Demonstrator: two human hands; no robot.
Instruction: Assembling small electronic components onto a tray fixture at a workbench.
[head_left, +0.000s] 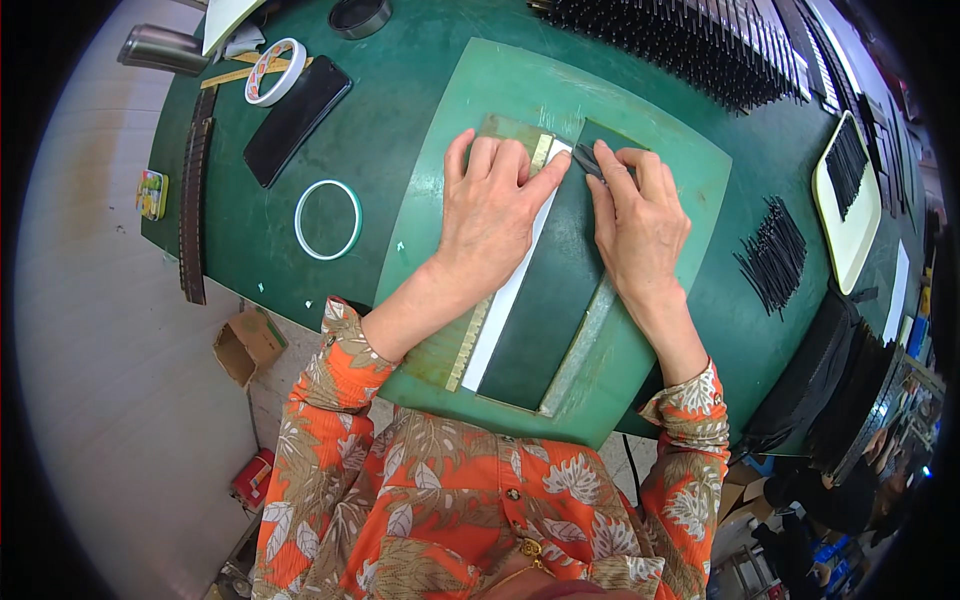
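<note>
Pinching a slim black piece (586, 158), the right hand (642, 212) has its grip just beside the upper end of a flat white strip (506, 302); the left hand (490, 208) curls, thumb touching that strip, its grip unclear to me.

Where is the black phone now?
In the head view's upper left, the phone lies on the green table, beside the white tape roll, left of the left hand.

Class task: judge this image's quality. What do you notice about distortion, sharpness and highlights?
Head view: fisheye distortion bows the green mat's edges, with black filling the corners; head view: the left hand and right hand look fairly clear, while clutter at the lower right rim looks softer; head view: the metal cylinder carries pale highlights.
</note>
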